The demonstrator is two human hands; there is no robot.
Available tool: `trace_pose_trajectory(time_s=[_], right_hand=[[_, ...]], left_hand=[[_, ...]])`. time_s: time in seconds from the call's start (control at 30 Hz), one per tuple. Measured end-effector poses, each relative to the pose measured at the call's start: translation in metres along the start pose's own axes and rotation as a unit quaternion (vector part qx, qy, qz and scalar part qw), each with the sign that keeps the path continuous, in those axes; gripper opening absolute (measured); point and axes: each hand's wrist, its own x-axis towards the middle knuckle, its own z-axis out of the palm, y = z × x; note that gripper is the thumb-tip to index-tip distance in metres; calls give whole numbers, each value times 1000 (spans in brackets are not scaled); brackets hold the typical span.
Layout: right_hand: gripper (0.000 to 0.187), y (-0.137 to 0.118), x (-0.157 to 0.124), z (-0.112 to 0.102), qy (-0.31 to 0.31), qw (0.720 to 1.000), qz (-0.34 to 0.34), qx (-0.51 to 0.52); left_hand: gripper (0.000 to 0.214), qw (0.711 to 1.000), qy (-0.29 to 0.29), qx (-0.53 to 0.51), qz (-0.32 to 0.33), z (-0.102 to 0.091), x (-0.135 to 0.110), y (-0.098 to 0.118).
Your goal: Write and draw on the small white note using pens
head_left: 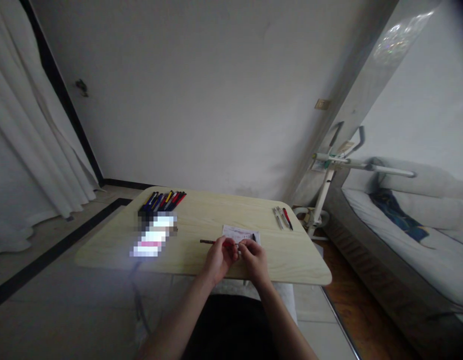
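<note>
Head view, the only one supplied. Both forearms enter from the lower edge and meet over the near edge of the tabletop (216, 215).

1. Left hand (219, 258): grip closed. The fingers are curled around a pen (212, 242), which lies roughly level. Its dark barrel sticks out to the left of the grip, and a red section shows just at the fingers.
2. Right hand (254, 257): grip closed. The fingertips are pinched together at the right end of the same pen and touch the left hand's fingertips. The exact contact point is too small to make out.
3. Pen position: between the two grips, held just above the tabletop and close to its near edge.

Surroundings, placed from the grip:
- Paper slip (241, 233): flat on the tabletop, just beyond the grip.
- Row of pens (163, 200): beyond and well to the left, side by side at the far edge, in blue, yellow, red and black.
- Blurred packet (154, 236): to the left, nearer than the row.
- Three pens (283, 218): beyond and to the right, lying together.
- White metal frame (329, 170) and bed (404, 240): off the tabletop, far right.
- Curtain (21, 150): far left.
</note>
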Motion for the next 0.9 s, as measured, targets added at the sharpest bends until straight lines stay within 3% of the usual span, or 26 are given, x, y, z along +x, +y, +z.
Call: trace_pose_trajectory(time_s=[0.9], right_hand=[[17,2,-1,-2,8,999,-19,-27]], left_hand=[[20,1000,15,10,-2,2,-1,2]])
